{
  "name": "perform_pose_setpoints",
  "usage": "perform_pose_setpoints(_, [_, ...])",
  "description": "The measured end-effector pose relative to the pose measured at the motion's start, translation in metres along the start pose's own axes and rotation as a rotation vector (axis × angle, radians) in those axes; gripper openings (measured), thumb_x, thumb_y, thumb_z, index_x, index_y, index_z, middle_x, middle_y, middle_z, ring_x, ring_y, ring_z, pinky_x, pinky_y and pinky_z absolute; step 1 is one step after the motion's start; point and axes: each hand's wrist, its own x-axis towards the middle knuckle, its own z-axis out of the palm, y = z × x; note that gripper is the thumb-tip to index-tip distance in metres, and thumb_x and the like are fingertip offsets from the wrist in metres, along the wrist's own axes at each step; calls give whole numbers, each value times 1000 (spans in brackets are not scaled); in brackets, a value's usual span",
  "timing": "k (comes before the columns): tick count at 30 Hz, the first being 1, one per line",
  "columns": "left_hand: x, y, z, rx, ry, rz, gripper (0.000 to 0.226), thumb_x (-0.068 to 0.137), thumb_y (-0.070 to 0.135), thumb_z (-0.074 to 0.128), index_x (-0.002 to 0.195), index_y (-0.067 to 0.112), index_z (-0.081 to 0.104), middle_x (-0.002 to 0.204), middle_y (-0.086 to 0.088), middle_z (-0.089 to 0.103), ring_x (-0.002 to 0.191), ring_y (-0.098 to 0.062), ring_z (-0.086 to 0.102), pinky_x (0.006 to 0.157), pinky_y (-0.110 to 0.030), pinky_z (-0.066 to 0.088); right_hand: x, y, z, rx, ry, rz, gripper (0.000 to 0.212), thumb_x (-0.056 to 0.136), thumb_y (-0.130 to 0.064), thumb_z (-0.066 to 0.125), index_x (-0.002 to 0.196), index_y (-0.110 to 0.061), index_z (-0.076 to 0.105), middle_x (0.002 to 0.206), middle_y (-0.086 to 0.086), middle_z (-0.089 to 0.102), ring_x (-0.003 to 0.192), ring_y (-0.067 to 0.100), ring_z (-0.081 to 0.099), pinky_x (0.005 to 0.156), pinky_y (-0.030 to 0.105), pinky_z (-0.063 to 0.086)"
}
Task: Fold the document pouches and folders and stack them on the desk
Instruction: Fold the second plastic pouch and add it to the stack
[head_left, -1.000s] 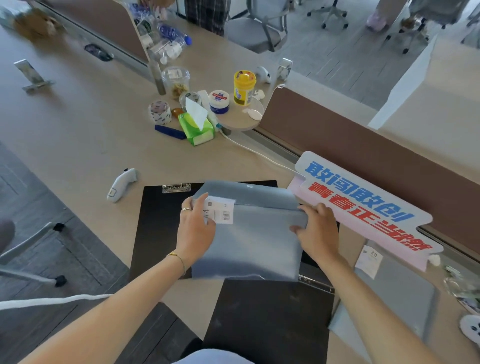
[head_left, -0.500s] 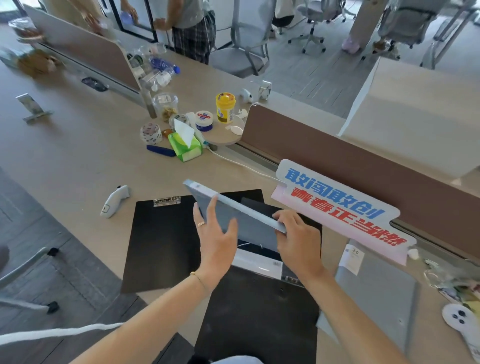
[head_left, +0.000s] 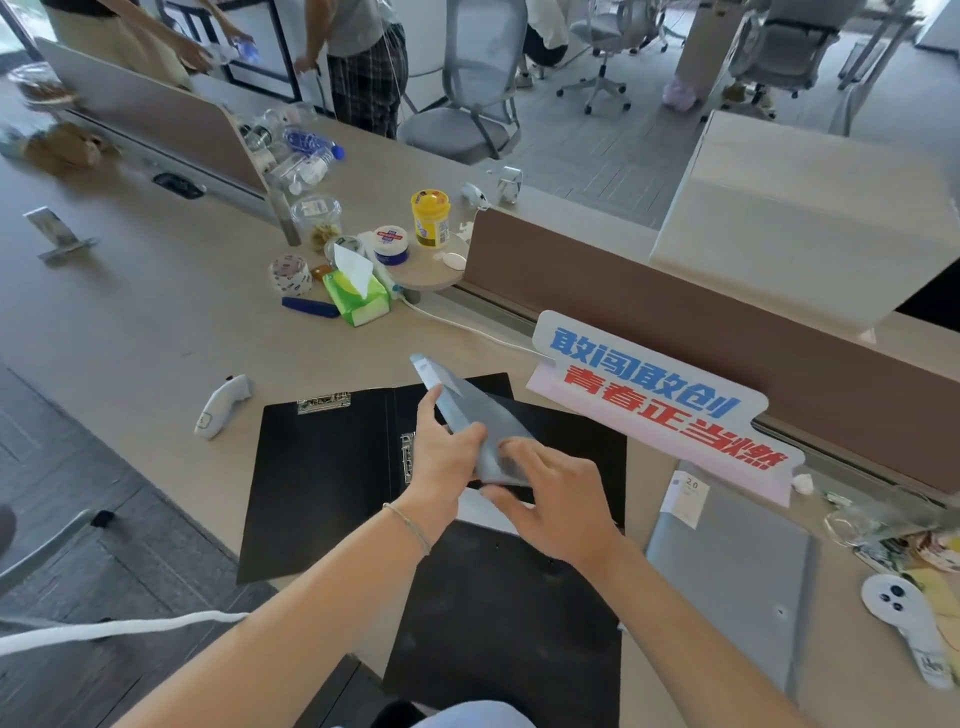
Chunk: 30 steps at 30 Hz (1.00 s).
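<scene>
Head view: both hands, left hand (head_left: 441, 457) and right hand (head_left: 550, 499), pinch the tilted grey pouch (head_left: 467, 410) above the open black folder (head_left: 322, 478) on the desk (head_left: 130, 322).

Tissue pack (head_left: 358, 301), perhaps tape roll (head_left: 291, 274)

Open folder (head_left: 332, 478) lies on the desk (head_left: 130, 322), second pouch (head_left: 727, 587) right (sign (head_left: 654, 400) seemingly behind it).

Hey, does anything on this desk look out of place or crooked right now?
The slogan sign lies tilted against the divider, overlapping the open black folder. The grey pouch is held on edge by both hands, not flat.
</scene>
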Motion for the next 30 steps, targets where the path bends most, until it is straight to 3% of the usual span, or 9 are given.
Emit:
perform_pose_setpoints(5, [-3, -5, -13, 53, -2, 34, 62, 88, -5, 55, 141, 26, 49, 115, -13, 68, 101, -29, 70, 88, -47, 61, -19, 14, -14, -5, -16, 74, 39, 99, -52, 49, 114, -20, 65, 111, -6, 72, 89, 15, 73, 73, 24, 60])
perform_pose_setpoints(9, [-4, -1, -23, 6, -31, 5, 51, 79, -9, 49, 116, 21, 67, 113, -14, 66, 89, -30, 66, 74, -43, 60, -25, 33, -12, 14, -10, 361, 33, 101, -46, 48, 117, -23, 65, 118, -7, 71, 100, 10, 70, 83, 10, 46])
perform_pose_setpoints(12, [-7, -1, -33, 5, -80, -23, 48, 77, -10, 46, 112, 17, 65, 107, -14, 65, 85, -33, 64, 68, -42, 57, -28, 49, -6, 290, -33, 769, 30, 96, -33, 61, 125, -29, 57, 134, -8, 59, 123, 15, 57, 95, 22, 42])
perform_pose_setpoints(16, [-11, -6, -36, 11, -184, -40, 42, 72, -15, 40, 99, 13, 56, 100, -12, 68, 78, -32, 64, 59, -37, 56, -32, 63, -12, 785, 21, 1246, 65, 91, -37, 68, 148, -29, 37, 140, -3, 49, 119, 21, 52, 96, 40, 41])
perform_pose_setpoints(18, [-11, -10, -34, 44, -208, -34, 42, 71, -18, 38, 96, 13, 51, 98, -10, 65, 76, -31, 63, 54, -35, 55, -38, 70, -13, 962, 36, 1362, 76, 87, -31, 74, 151, -29, 33, 136, -5, 49, 124, 25, 51, 104, 49, 39])
perform_pose_setpoints(21, [-16, -17, -29, 139, -231, 34, 43, 75, -19, 39, 101, 14, 50, 102, -13, 64, 77, -29, 63, 54, -35, 55, -48, 73, -12, 977, 86, 1350, 68, 83, -16, 75, 144, -26, 46, 137, 1, 59, 117, 27, 60, 101, 49, 48])
perform_pose_setpoints(25, [-19, -34, -16, 248, -246, 172, 49, 88, -13, 51, 120, 24, 52, 111, -8, 64, 83, -19, 67, 63, -27, 61, -55, 68, -23, 871, 214, 1238, 66, 86, -8, 71, 144, -25, 44, 131, 0, 60, 110, 21, 61, 88, 39, 52])
perform_pose_setpoints(27, [-13, -48, -7, 340, -254, 279, 54, 90, 2, 65, 129, 37, 49, 123, -3, 60, 97, -14, 68, 78, -31, 62, -63, 70, -29, 843, 263, 1175, 63, 88, -7, 69, 142, -26, 44, 130, 0, 61, 105, 12, 62, 79, 32, 51])
perform_pose_setpoints(30, [-8, -65, 12, 512, -234, 351, 69, 88, 24, 76, 143, 46, 41, 126, 5, 47, 108, -12, 59, 84, -25, 52, -78, 77, -42, 736, 308, 1138, 64, 83, -11, 72, 139, -32, 47, 127, -3, 64, 110, 15, 64, 88, 39, 55])
